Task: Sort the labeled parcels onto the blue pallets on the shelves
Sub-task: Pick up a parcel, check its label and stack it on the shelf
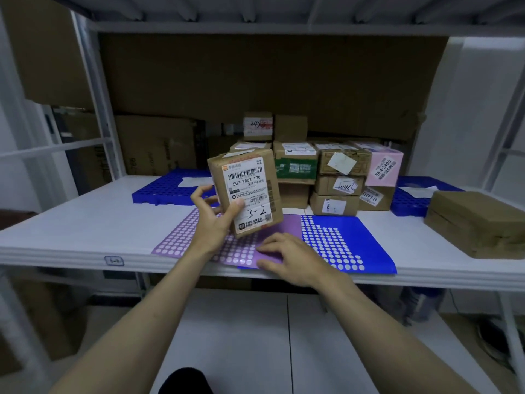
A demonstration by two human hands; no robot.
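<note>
White shelf (85, 223) carries stacked parcels and blue pallets (167, 189). Left hand (211, 220) holds parcel "3-2" (245, 191) upright, fingers curled behind, thumb on its label; right hand (287, 258) rests with fingers spread on the sticker sheets (335, 240). Box appears light and rigid, tape likely slick; grip across its side edges.

A single head-worn view was aimed forward and down, close over the white metal shelf (85, 223), with both forearms seen from above.

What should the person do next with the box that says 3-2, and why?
Probably carry the box toward a blue pallet and set it down. The left hand holds it upright off the shelf, its label with the handwritten 3-2 facing the camera, so it looks read already. The right hand rests on the sticker sheets.
</note>
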